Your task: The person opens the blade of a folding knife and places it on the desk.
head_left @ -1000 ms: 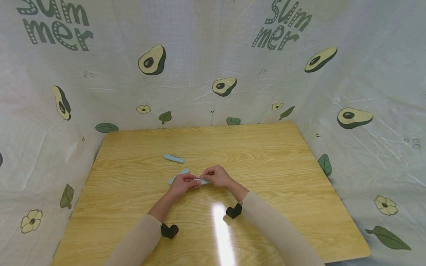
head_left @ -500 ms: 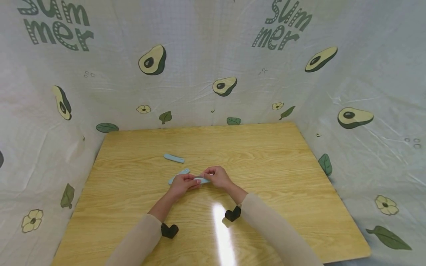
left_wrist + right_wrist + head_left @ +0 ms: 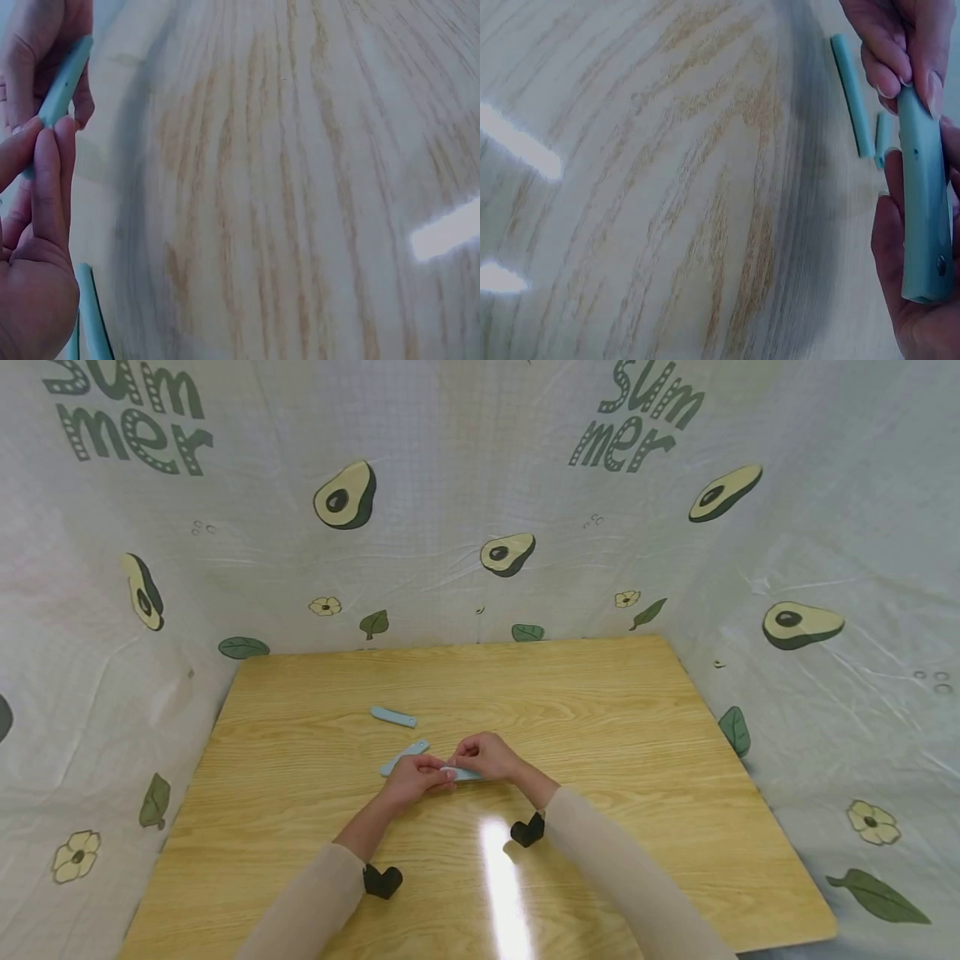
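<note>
- Held piece: the light-blue handle (image 3: 924,195) was between both hands, near the tabletop's middle in the head view; contact with the surface could not be confirmed.
- Hands: the left hand (image 3: 411,778) pinched one end between thumb and fingers; the right hand (image 3: 487,757) had its fingers curled about the other.
- Handling: judged light, stiff and smooth, probably plastic and somewhat slippery; fragility undetermined. Pinching its long sides near the ends appeared soundest.
- Spares: from the handle, the nearer blue piece (image 3: 405,757) lay between 9 and 10 o'clock, the farther blue piece (image 3: 393,717) at 10.
- Surface: wood-grain tabletop (image 3: 600,735), glossy, with glare (image 3: 501,877) between 5 and 6 o'clock.
- Room: avocado-printed sheeting (image 3: 435,485) hung at 9, 12 and 3 o'clock.
</note>
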Action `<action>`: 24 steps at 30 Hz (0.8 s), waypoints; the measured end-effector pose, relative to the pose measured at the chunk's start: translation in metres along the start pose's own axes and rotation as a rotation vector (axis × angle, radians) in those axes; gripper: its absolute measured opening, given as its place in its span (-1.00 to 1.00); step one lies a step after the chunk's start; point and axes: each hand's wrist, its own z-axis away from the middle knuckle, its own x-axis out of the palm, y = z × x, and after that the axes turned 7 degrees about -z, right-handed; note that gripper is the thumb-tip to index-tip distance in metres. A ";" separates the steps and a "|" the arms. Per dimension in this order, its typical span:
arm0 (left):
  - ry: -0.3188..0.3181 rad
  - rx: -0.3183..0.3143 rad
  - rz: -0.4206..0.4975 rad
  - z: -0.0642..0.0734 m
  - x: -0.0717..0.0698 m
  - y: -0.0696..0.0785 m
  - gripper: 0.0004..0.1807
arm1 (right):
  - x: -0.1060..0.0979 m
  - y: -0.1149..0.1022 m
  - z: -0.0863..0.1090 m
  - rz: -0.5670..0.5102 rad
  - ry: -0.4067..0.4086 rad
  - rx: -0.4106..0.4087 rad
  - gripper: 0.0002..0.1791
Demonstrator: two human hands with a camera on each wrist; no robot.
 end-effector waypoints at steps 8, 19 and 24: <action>0.053 0.016 -0.023 0.000 0.001 0.005 -0.72 | -0.002 -0.002 0.001 -0.176 0.219 0.071 -0.80; 0.103 0.053 0.063 0.005 -0.001 0.009 -0.80 | -0.023 0.001 -0.002 -0.303 0.227 0.051 -0.77; 0.131 0.067 0.117 0.006 -0.002 0.009 -0.86 | -0.039 0.005 0.001 -0.402 0.197 0.034 -0.77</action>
